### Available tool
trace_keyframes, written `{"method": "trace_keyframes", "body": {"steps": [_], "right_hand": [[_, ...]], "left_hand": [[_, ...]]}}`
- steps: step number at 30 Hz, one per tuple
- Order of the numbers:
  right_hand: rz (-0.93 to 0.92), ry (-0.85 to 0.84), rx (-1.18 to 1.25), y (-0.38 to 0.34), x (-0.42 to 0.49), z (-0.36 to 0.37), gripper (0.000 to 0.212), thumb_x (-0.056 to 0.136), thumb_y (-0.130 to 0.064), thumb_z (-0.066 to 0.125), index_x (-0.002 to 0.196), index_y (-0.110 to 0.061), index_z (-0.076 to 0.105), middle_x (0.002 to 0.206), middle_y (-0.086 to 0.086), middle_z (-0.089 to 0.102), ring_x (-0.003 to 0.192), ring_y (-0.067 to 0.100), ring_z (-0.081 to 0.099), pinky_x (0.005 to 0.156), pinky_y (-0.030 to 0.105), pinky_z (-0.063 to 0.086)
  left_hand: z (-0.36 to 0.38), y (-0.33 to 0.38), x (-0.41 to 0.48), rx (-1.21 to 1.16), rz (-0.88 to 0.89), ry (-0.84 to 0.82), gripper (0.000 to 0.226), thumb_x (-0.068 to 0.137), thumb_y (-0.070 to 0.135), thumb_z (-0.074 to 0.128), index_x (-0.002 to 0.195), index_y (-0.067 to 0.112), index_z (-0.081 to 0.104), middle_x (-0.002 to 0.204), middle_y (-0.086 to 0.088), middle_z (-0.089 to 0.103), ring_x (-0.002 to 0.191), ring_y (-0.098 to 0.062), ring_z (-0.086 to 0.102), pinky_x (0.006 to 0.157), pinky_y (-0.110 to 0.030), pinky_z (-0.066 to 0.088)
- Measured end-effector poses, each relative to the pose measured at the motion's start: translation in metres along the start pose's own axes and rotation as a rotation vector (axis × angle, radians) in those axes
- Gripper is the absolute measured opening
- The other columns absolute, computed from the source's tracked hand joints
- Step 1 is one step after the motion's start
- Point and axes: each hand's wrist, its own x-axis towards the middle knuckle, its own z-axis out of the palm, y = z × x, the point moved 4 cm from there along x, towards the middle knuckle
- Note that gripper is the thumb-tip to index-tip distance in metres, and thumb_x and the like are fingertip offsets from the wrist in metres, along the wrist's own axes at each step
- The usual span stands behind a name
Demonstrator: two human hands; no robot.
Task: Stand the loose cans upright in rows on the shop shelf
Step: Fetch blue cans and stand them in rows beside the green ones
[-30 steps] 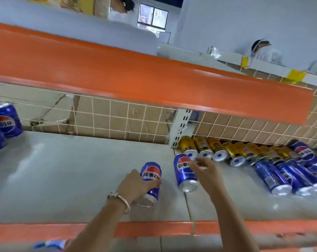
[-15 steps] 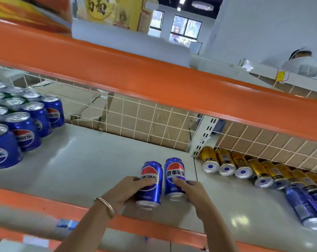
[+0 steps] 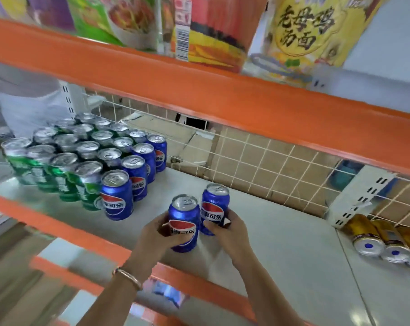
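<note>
My left hand (image 3: 155,236) grips a blue cola can (image 3: 184,222), held upright just above the grey shelf (image 3: 281,250). Beside it my right hand (image 3: 227,234) grips a second blue cola can (image 3: 214,205), also upright. Left of them stands a column of upright blue cola cans (image 3: 117,196) next to rows of upright green cans (image 3: 65,158). Gold cans (image 3: 366,236) lie on their sides at the right edge of the shelf.
An orange shelf edge (image 3: 65,231) runs along the front, and an orange upper shelf (image 3: 199,90) hangs overhead with noodle packets (image 3: 305,31) on it. A white wire grid (image 3: 258,165) closes the back. A white bracket (image 3: 354,196) stands between the bays.
Both hands carried the two blue cans leftward along the shelf and turned them upright. The view swung left, bringing the rows of standing cans into sight.
</note>
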Motion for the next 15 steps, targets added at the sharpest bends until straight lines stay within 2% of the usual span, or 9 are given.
{"method": "trace_keyframes", "body": {"steps": [2,5,7,9,11,15], "right_hand": [[-0.035,0.002,-0.037,-0.008,0.017,0.034,0.04,0.072,-0.015,0.078,0.106,-0.026,0.061,0.1,-0.005,0.07,0.091,0.019,0.066,0.081,0.033,0.052],[-0.059,-0.004,-0.076,-0.025,0.042,0.076,0.05,0.075,-0.01,0.076,0.12,-0.02,0.056,0.107,-0.007,0.064,0.096,0.016,0.06,0.085,0.028,0.045],[-0.06,-0.002,-0.106,-0.034,0.061,0.094,0.056,0.076,-0.013,0.077,0.126,-0.017,0.054,0.114,-0.003,0.063,0.102,0.018,0.06,0.087,0.028,0.044],[-0.061,0.002,-0.127,-0.039,0.08,0.106,0.06,0.075,-0.014,0.077,0.13,-0.015,0.052,0.123,0.003,0.063,0.111,0.023,0.059,0.094,0.031,0.044],[-0.059,0.014,-0.127,-0.043,0.098,0.114,0.062,0.076,-0.012,0.077,0.132,-0.012,0.05,0.127,0.008,0.061,0.116,0.026,0.058,0.098,0.036,0.044],[-0.067,0.047,-0.151,-0.055,0.128,0.125,0.06,0.078,-0.009,0.075,0.132,-0.007,0.049,0.125,0.013,0.062,0.115,0.029,0.058,0.094,0.035,0.044]], "left_hand": [[-0.024,-0.005,0.002,0.015,0.043,-0.004,0.066,0.043,0.012,0.091,0.103,0.022,0.066,0.085,0.012,0.076,0.078,0.0,0.069,0.068,-0.014,0.052],[-0.046,-0.006,-0.003,0.054,0.089,-0.02,0.065,0.057,-0.008,0.084,0.113,0.017,0.061,0.091,0.02,0.074,0.085,0.007,0.067,0.073,-0.009,0.049],[-0.054,-0.007,-0.005,0.071,0.108,-0.056,0.064,0.06,-0.008,0.083,0.114,0.02,0.061,0.096,0.021,0.074,0.091,0.006,0.066,0.076,-0.009,0.048],[-0.059,-0.01,-0.004,0.079,0.099,-0.086,0.065,0.06,-0.001,0.085,0.114,0.026,0.061,0.102,0.018,0.073,0.098,0.001,0.067,0.08,-0.012,0.048],[-0.062,-0.009,-0.003,0.059,0.096,-0.099,0.065,0.062,-0.001,0.085,0.117,0.022,0.061,0.106,0.012,0.073,0.102,-0.004,0.066,0.081,-0.014,0.049],[-0.061,-0.008,-0.003,0.018,0.102,-0.126,0.066,0.062,-0.007,0.082,0.119,0.019,0.061,0.108,0.004,0.073,0.102,-0.005,0.066,0.081,-0.016,0.051]]}}
